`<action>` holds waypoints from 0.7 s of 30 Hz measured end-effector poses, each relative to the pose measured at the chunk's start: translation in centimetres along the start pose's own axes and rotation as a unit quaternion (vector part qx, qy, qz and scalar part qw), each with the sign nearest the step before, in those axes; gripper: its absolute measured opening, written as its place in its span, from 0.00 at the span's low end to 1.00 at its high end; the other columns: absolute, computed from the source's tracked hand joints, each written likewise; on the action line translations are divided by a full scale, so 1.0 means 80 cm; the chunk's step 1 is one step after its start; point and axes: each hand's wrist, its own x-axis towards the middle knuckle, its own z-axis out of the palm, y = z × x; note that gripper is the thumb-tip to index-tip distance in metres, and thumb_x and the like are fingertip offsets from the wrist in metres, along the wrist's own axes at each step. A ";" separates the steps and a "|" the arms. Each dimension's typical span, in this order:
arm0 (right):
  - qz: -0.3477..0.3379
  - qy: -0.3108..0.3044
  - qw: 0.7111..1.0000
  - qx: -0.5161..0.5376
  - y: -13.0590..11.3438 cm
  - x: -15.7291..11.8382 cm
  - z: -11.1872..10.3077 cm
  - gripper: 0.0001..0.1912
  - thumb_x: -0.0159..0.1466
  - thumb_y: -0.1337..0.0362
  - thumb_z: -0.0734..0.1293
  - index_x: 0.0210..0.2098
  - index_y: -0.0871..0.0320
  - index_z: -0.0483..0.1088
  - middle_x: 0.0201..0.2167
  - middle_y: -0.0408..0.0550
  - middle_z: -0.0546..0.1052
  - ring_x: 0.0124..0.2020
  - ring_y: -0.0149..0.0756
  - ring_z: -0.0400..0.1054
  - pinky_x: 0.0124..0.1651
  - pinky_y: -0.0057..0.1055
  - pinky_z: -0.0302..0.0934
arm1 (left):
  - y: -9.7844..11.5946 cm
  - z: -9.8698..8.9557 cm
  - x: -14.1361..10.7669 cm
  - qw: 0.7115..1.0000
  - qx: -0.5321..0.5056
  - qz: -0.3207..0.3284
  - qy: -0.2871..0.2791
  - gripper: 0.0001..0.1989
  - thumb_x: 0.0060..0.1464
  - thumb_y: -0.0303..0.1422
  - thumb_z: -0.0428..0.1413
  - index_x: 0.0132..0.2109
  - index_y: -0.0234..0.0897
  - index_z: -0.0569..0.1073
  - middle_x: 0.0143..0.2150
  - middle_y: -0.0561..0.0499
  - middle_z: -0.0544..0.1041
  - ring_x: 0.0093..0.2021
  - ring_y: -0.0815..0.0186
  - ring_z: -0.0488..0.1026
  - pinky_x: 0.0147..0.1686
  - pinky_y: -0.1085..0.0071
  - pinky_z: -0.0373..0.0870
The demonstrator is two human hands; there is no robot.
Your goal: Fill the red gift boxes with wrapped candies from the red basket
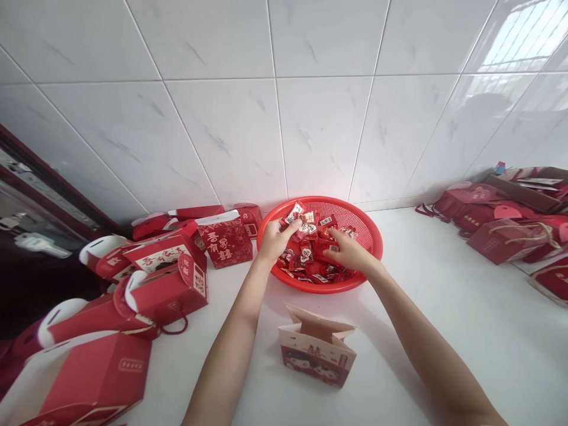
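Observation:
A red plastic basket [373,236] with perforated sides stands against the tiled wall, part filled with small wrapped candies [306,255] in red and white. My left hand [277,238] is over its left side, closed on a few of the candies [302,220] and holding them above the pile. On the right of the pile, my right hand [348,248] has its fingers curled around a red-wrapped candy [329,248]. Between my forearms, in front of the basket, a small paper gift box [315,355] with cartoon figures stands upright, its top flaps open.
Several red gift boxes [173,290] crowd the left side of the white table [426,284]. More red boxes [501,239] and a brown open carton [528,183] lie at the far right. White tiles [222,130] form the wall behind.

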 end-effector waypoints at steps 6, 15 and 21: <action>-0.075 -0.116 0.990 -0.028 -0.003 0.000 0.002 0.04 0.50 0.69 0.75 0.24 0.54 0.79 0.36 0.53 0.80 0.45 0.54 0.72 0.45 0.41 0.65 | 0.004 0.001 -0.002 1.000 0.011 0.019 -0.014 0.22 0.47 0.51 0.66 0.23 0.36 0.75 0.24 0.52 0.76 0.29 0.64 0.73 0.35 0.69 0.70; -0.185 -0.188 0.956 0.128 -0.033 -0.012 -0.011 0.09 0.61 0.65 0.69 0.40 0.52 0.81 0.40 0.44 0.83 0.41 0.40 0.78 0.45 0.34 0.71 | 0.005 0.001 -0.002 1.000 0.015 0.023 -0.016 0.21 0.49 0.49 0.65 0.23 0.36 0.75 0.24 0.51 0.77 0.28 0.64 0.73 0.33 0.70 0.70; -0.017 -0.061 0.995 -0.080 -0.021 -0.007 -0.037 0.16 0.67 0.67 0.63 0.51 0.56 0.77 0.52 0.53 0.79 0.54 0.46 0.73 0.56 0.41 0.65 | 0.004 0.000 -0.001 0.999 0.017 0.028 -0.019 0.21 0.49 0.49 0.65 0.22 0.37 0.75 0.24 0.50 0.78 0.29 0.63 0.74 0.36 0.68 0.72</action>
